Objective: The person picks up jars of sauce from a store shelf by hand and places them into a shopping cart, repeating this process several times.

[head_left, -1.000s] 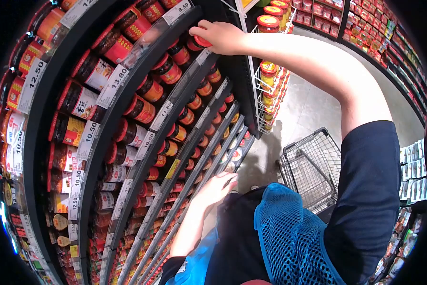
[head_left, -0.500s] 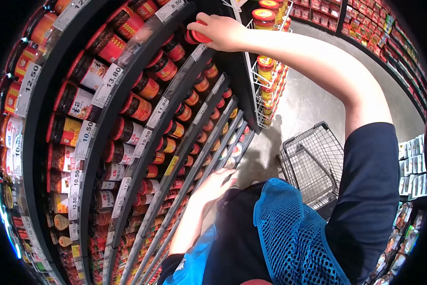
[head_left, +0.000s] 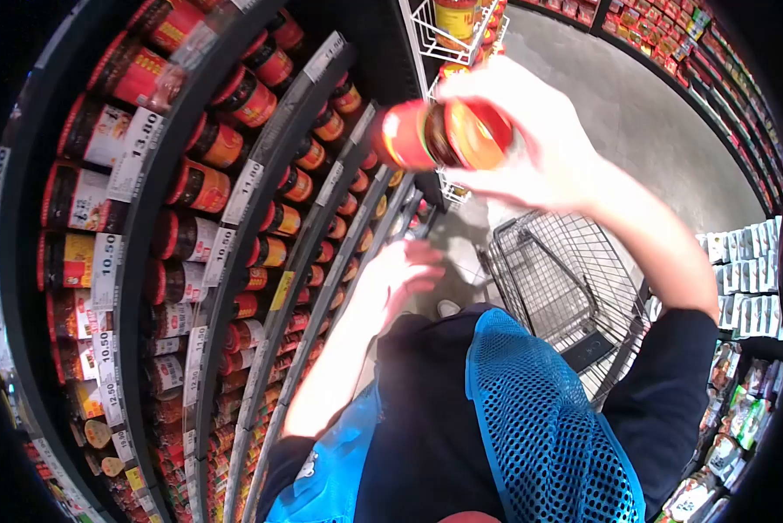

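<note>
Largest is the tall black shelf unit with sloping rows (head_left: 285, 122), standing on the person's left. Its many dark glass jars with red lids (head_left: 250, 100) are packed side by side, I think so that the labels look to the aisle, and white paper price tags (head_left: 139, 144) run along the front edges. A black wire shopping cart (head_left: 588, 350) stands on the grey floor by the person's feet, near enough to reach. Beyond the shelf end is a white wire rack (head_left: 418, 39), which also carries jars.

The right hand (head_left: 540, 131) is wrapped wide around a red-and-orange labelled jar with dark glass (head_left: 472, 135), the fingers above and the thumb below, probably because such smooth round glass needs a grip from both sides. The jar is in the air, between the shelf and the cart. It lies on its side in my view, the long axis going nearly across, one end to the shelf and the other into the palm. It is blurred, so I cannot tell which end has the lid, or whether two jars are together.

The left hand (head_left: 400, 275) is near the lower rows, fingers loosely apart, and I see nothing in it.
</note>
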`<state>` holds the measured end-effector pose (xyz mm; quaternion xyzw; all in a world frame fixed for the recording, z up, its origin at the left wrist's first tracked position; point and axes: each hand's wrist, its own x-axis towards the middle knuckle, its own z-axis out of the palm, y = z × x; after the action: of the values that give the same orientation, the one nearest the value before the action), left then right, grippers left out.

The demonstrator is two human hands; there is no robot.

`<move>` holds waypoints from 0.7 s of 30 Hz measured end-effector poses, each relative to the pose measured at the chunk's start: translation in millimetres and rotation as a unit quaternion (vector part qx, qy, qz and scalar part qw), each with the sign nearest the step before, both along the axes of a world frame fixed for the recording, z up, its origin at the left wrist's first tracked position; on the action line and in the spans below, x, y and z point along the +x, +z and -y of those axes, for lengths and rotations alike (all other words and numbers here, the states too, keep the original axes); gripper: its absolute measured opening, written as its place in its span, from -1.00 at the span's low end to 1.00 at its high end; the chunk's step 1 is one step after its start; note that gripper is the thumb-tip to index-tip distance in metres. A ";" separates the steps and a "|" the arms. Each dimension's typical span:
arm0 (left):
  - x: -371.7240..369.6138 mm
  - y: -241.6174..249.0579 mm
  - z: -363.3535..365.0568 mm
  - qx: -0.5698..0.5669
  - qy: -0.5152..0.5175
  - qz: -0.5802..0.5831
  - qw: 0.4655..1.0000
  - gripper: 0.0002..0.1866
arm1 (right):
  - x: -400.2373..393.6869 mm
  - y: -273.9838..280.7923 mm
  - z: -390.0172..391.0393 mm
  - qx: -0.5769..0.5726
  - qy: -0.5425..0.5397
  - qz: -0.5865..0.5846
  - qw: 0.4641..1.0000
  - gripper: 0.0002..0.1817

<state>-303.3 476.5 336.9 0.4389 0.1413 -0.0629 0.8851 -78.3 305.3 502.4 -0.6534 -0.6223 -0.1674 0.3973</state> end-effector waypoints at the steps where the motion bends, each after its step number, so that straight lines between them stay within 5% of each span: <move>1: 12.4 3.6 8.9 -0.091 0.025 -0.010 0.995 -0.35 | -7.6 -5.5 17.0 -0.039 0.002 -0.024 0.999 -0.34; 5: 47.4 -4.8 45.5 -0.279 -0.007 0.024 0.960 -0.41 | -37.1 -26.2 60.5 -0.165 -0.032 -0.147 0.975 -0.34; 13: 69.9 -61.6 103.4 -0.263 -0.125 -0.122 0.949 -0.54 | -41.1 -102.6 126.1 -0.314 -0.230 -0.218 0.895 -0.38; 21: 47.8 -113.7 103.1 -0.201 -0.212 -0.226 0.929 -0.50 | -15.8 -244.9 190.4 -0.429 -0.446 -0.254 0.743 -0.33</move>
<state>-255.6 373.4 223.2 0.2458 0.2258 -0.3741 0.8653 -94.0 114.9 257.5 -0.9762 -0.1419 0.1312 0.0988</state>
